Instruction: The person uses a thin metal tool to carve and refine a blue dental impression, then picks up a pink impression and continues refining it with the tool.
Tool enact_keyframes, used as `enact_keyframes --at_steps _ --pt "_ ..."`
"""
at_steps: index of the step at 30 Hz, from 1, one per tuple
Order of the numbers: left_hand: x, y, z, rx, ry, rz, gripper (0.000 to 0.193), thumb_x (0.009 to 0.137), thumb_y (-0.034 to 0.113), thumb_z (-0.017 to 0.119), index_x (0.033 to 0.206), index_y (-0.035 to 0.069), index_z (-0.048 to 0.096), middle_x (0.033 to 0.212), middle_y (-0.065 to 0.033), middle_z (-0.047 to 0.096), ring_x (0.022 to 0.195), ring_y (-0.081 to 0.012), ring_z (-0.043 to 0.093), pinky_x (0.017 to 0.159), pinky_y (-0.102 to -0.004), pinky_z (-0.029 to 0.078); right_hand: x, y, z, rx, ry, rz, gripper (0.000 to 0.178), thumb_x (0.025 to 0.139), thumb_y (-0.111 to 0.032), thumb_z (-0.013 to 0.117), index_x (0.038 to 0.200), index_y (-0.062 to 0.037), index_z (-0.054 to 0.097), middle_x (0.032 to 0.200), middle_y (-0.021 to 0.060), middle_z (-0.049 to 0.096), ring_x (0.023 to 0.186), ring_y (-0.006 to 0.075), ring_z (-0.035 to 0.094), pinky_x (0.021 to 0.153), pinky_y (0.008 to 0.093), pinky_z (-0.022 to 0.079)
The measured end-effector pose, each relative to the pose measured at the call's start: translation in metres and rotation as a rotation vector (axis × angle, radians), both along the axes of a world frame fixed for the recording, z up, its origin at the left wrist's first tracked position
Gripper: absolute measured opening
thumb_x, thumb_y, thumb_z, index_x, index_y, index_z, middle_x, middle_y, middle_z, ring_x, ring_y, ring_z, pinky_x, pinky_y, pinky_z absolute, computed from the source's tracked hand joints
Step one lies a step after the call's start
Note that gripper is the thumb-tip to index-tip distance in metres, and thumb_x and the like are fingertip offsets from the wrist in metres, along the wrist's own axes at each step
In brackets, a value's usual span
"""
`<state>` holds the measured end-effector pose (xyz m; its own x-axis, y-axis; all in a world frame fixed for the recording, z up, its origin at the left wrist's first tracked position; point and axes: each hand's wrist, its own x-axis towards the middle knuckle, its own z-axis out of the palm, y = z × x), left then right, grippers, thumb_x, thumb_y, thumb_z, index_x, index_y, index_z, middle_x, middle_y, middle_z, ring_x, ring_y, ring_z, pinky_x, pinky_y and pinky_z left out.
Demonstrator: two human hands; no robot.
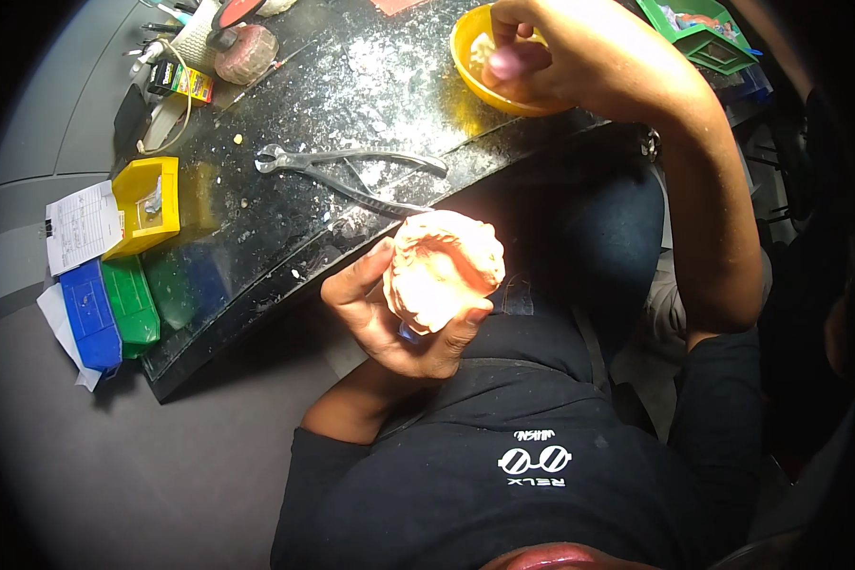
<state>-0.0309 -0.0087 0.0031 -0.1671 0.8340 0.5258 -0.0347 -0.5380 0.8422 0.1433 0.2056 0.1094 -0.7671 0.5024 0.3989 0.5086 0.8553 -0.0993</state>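
One pale dental cast [445, 271] is held in the left grip [399, 342], cupped from its near side, beside the near edge of the desk [256, 218]. One yellow bowl [465, 71], far right, is reached over by the right grip [589, 47], arm bent; whether anything is pinched cannot be told. One pair of pliers [299, 161] is laid mid-desk, with three bins [128, 299] grouped left.

Harsh white glare across the far table [370, 109], washed-out pale cast [442, 275], shadowed right side, black, bowed fisheye edges.

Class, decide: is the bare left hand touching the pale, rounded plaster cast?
Touching. The head view shows the left hand curled around the plaster cast, thumb against its edge.
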Motion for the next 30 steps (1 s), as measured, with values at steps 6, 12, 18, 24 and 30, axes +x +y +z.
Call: enact_keyframes --at_steps 6,12,18,24,30 --pt "-0.003 0.002 -0.003 0.022 -0.069 -0.031 0.079 0.083 0.002 0.081 0.139 0.007 0.025 0.127 -0.0238 0.051 0.115 -0.0299 0.062 0.097 -0.0412 0.055 0.005 -0.006 0.006 -0.177 0.091 0.020 0.026 0.081 0.004 0.072 0.106 -0.0028 0.066 0.102 0.0077 0.064 0.081 0.0204 0.062 0.070 0.0307 0.051" --pt "-0.003 0.007 0.000 0.032 -0.001 0.026 0.075 0.084 -0.001 0.078 0.138 0.003 0.026 0.128 -0.0256 0.051 0.115 -0.0287 0.062 0.098 -0.0399 0.054 0.029 -0.009 -0.027 0.257 0.338 0.137 0.030 0.078 0.016 0.066 0.103 -0.0004 0.071 0.107 0.0168 0.065 0.095 0.0281 0.069 0.079 0.0357 0.059" --pt "-0.005 0.004 -0.004 0.005 0.026 0.043 0.076 0.083 -0.001 0.078 0.137 0.003 0.025 0.129 -0.0252 0.050 0.116 -0.0282 0.061 0.100 -0.0402 0.053 0.036 -0.011 -0.047 0.569 0.463 0.232 0.049 0.058 0.006 0.081 0.105 -0.0071 0.077 0.110 0.0107 0.064 0.093 0.0252 0.065 0.081 0.0357 0.056" --pt "-0.003 0.000 -0.014 -0.071 -0.076 0.048 0.076 0.083 0.002 0.079 0.137 0.003 0.026 0.130 -0.0253 0.048 0.117 -0.0284 0.060 0.100 -0.0391 0.052 0.042 -0.016 -0.052 0.553 0.486 0.197 0.042 0.068 -0.002 0.086 0.107 -0.0095 0.076 0.112 0.0087 0.056 0.098 0.0234 0.060 0.080 0.0331 0.055" --pt "-0.002 0.001 -0.014 -0.141 -0.112 0.060 0.076 0.084 0.001 0.078 0.138 0.002 0.025 0.130 -0.0261 0.049 0.119 -0.0281 0.060 0.102 -0.0395 0.052 0.045 -0.013 -0.054 0.600 0.549 0.166 0.037 0.075 -0.016 0.088 0.108 -0.0111 0.073 0.114 0.0105 0.053 0.099 0.0226 0.058 0.081 0.0320 0.055"
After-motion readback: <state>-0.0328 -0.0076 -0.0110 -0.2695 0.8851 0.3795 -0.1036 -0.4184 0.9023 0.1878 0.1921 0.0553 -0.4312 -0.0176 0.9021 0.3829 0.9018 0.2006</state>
